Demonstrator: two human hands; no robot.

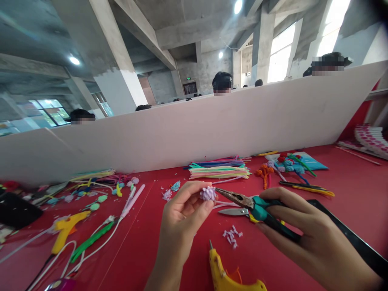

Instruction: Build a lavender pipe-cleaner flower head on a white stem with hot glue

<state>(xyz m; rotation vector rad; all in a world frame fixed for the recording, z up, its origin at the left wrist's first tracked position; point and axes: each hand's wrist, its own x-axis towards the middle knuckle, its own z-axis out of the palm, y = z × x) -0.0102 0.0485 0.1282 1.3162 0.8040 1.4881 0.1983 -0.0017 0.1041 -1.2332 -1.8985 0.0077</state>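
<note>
While left hand (pixel 184 210) pinches lilac pipe-cleaner pompom (pixel 208 193) at fingertips above desk's near edge, right hand (pixel 309 234) grips teal-handled pliers (pixel 254 206), tips touching pompom. Step judged: shaping or crimping pompom's wire. Next move likely needs steady pinch, small squeeze. Scissors (pixel 233 211) beneath pliers; yellow glue gun (pixel 224 275) at near edge; pipe-cleaner stack (pixel 220 169) toward far edge.

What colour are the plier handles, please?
Teal, on the pliers in the right hand; head view.

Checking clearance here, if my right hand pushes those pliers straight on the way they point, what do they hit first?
Most likely the purple fuzzy ball pinched in your left hand; the pliers in your right hand point at it, the tip nearly touching.
</note>
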